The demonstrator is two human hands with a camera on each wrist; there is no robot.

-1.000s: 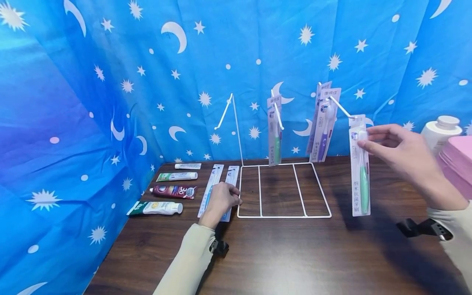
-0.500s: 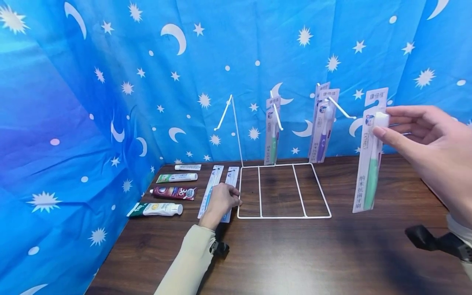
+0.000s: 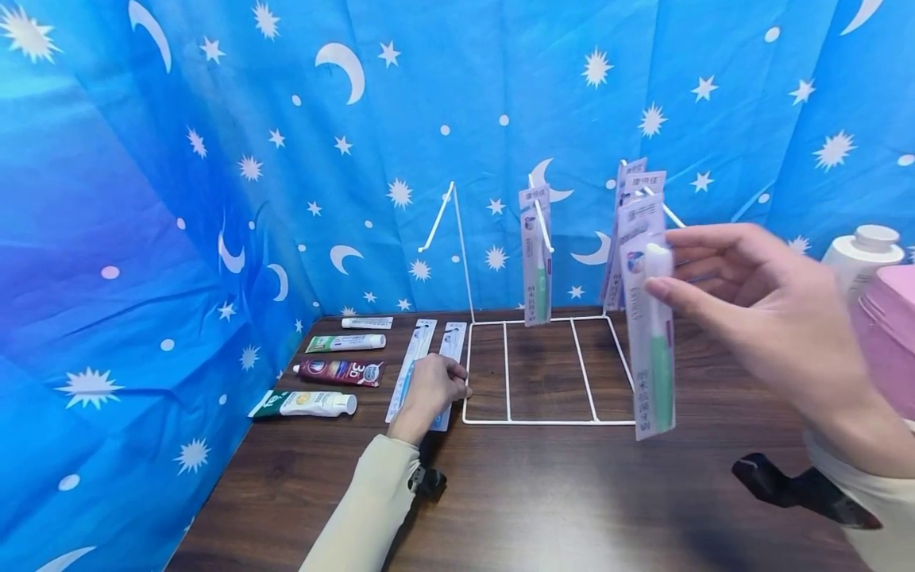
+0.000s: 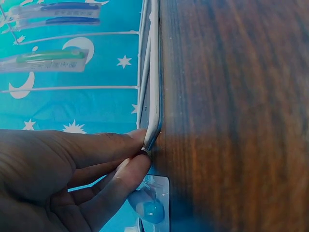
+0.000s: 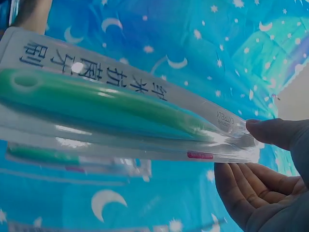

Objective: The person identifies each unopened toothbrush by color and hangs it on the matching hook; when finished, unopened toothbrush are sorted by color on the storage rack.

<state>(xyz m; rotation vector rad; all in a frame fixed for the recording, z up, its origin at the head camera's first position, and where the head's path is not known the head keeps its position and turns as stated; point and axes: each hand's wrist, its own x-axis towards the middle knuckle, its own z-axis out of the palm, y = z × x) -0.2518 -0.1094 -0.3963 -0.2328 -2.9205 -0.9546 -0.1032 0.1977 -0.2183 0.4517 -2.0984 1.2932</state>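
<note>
My right hand pinches a packaged toothbrush with a green handle near its top, between thumb and fingers. The pack hangs upright in front of the right hook of a white wire rack and overlaps the packs hanging there. My left hand pinches the front left corner of the rack's base, as the left wrist view shows. Under and beside that hand lie two packaged blue toothbrushes. Another green toothbrush pack hangs on the middle hook. The left hook carries nothing.
Several toothpaste tubes lie in a column at the left of the dark wood table. A white bottle and a pink container stand at the right. A blue star-patterned cloth hangs behind.
The right hand first draws the green toothbrush pack right, away from the right hook's tip, then brings it back left in front of that hook. The left hand keeps its place on the rack.
</note>
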